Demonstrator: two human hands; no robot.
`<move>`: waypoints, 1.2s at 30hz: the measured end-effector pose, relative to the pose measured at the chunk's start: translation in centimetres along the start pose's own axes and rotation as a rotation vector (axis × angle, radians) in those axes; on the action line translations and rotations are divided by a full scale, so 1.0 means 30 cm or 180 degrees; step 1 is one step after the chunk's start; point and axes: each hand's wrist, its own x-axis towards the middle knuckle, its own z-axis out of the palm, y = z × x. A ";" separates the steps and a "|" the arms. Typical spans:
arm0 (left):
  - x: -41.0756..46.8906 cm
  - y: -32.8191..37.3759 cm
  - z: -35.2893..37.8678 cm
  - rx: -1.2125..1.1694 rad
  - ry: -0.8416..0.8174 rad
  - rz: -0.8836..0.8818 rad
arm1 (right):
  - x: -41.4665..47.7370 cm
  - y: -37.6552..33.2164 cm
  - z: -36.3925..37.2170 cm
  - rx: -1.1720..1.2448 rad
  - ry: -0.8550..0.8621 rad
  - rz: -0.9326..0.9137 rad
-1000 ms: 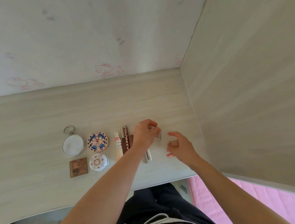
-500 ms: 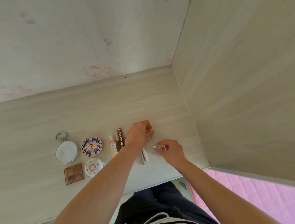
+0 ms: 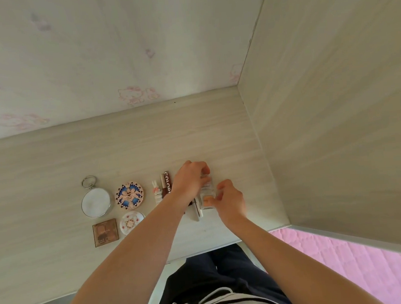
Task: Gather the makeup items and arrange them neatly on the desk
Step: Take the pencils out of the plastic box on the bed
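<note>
Makeup items lie in rows on the pale wooden desk (image 3: pixel 51 163). From the left: a round silver mirror with a ring (image 3: pixel 95 206), a blue patterned round compact (image 3: pixel 129 195), a brown square palette (image 3: pixel 105 232), a white round compact (image 3: pixel 131 223), a bunny-topped tube (image 3: pixel 157 194) and a brown lip tube (image 3: pixel 167 181). My left hand (image 3: pixel 190 179) pinches the far one of two small clear square pots (image 3: pixel 206 182). My right hand (image 3: pixel 229 198) pinches the near pot with the orange fill (image 3: pixel 207 198). Slim sticks (image 3: pixel 197 212) show under my left wrist.
A wooden side panel (image 3: pixel 336 117) rises right of the desk, close to my right hand. The back wall (image 3: pixel 114 50) carries faint pink cartoon prints. A pink bedcover (image 3: pixel 372 270) lies at lower right. The desk's front edge runs just above my lap.
My right hand moved left and brought its small pot against the one at my left hand. My left hand stayed in place.
</note>
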 end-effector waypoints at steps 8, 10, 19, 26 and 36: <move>-0.027 -0.015 0.015 0.0096 0.0169 0.0179 | -0.006 0.004 -0.035 -0.0033 -0.0202 -0.0070; -0.039 -0.021 0.011 0.0047 0.0285 0.0184 | -0.010 0.010 -0.051 -0.0019 -0.0246 -0.0142; -0.160 -0.049 -0.007 0.0302 0.0874 0.0506 | -0.059 0.028 -0.127 -0.0749 -0.0261 -0.0702; -0.259 -0.070 0.028 0.0795 0.0940 0.1026 | -0.130 0.069 -0.095 -0.1114 0.0151 -0.0878; -0.372 -0.153 0.091 0.1636 0.0442 0.2041 | -0.336 0.151 0.107 -0.0973 0.1126 -0.0827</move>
